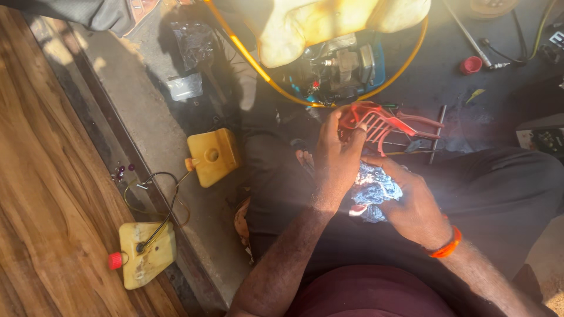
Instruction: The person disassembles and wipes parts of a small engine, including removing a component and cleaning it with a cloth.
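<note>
A seated person bends over a red slotted plastic cover (385, 122), gripping its near end in the left hand (338, 155), fingers curled tight round the part and the forearm rising steeply from the lap. The right hand (411, 202), an orange band (447, 245) at its wrist, is closed on a bunched blue cloth (375, 189) held just below the cover, thumb pressed over the fabric and knuckles turned outward. The cover juts away from both hands, above the person's dark trousers and in front of a small engine (338, 67) ringed by a yellow hose (258, 64) beneath a cream plastic tank (317, 23). To the person's left, on a concrete ledge (153, 129), sit two yellowed fuel tanks: one square (212, 156), the other with a red cap (147, 253) and a thin looped tube (158, 194). A red bottle cap (470, 65) lies on the dark floor at the upper right. Strong sunlight washes the scene.
</note>
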